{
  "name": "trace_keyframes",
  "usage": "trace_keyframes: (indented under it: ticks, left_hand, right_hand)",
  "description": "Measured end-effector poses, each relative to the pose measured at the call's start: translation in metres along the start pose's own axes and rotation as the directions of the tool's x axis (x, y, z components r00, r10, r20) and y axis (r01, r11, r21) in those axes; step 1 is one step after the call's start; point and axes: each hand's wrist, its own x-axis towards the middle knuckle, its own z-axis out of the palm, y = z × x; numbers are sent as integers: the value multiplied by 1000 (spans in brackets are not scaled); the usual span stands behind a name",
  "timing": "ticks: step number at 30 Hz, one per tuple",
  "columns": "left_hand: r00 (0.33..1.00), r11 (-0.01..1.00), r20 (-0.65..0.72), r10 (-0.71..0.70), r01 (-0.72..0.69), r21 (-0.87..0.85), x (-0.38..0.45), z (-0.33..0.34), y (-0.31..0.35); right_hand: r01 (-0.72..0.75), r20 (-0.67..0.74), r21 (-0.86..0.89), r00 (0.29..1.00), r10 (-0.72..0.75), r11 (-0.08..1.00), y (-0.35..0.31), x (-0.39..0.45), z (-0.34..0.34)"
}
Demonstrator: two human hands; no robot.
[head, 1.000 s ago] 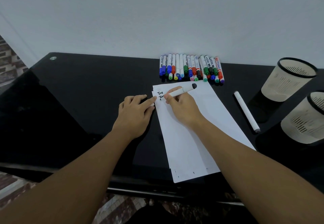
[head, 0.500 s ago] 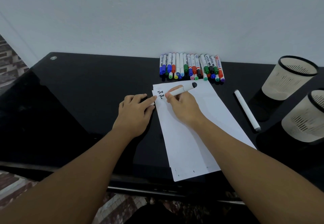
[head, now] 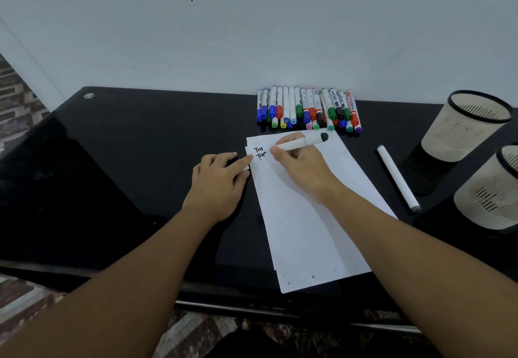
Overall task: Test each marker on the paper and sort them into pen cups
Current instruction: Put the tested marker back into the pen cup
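White paper sheets (head: 305, 217) lie stacked on the black table, with black handwriting near the top left corner. My right hand (head: 300, 169) grips a white marker (head: 304, 142) with a black cap on its back end, its tip down at the writing. My left hand (head: 221, 181) lies flat on the table, its fingertips pressing the paper's left edge. A row of several capped markers (head: 308, 109) lies against the wall. A plain white marker (head: 398, 177) lies to the right of the paper. Two beige mesh pen cups (head: 465, 124) (head: 490, 192) stand at the right.
The glossy black table (head: 126, 161) runs to the white wall behind; its front edge is near my body. Tiled floor shows at the left and below.
The marker tip has moved a little down the paper and a new faint stroke has appeared below the two written words. My left hand has stayed put.
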Motion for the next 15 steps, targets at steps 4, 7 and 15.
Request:
trace_keyframes:
  ticks: [4, 7, 15]
  left_hand:
    - [1000, 1000, -1, -1, 1, 6, 1, 0, -1]
    - [1000, 1000, -9, 0, 0, -8, -1, 1, -1]
    - [1000, 1000, -1, -4, 4, 1, 0, 2, -2]
  right_hand:
    - [-6, -40, -72, 999, 3, 997, 5, -1, 8]
    - [-28, -11, -119, 1000, 27, 993, 5, -2, 10]
    - [-36, -2, -152, 999, 36, 988, 7, 0, 10]
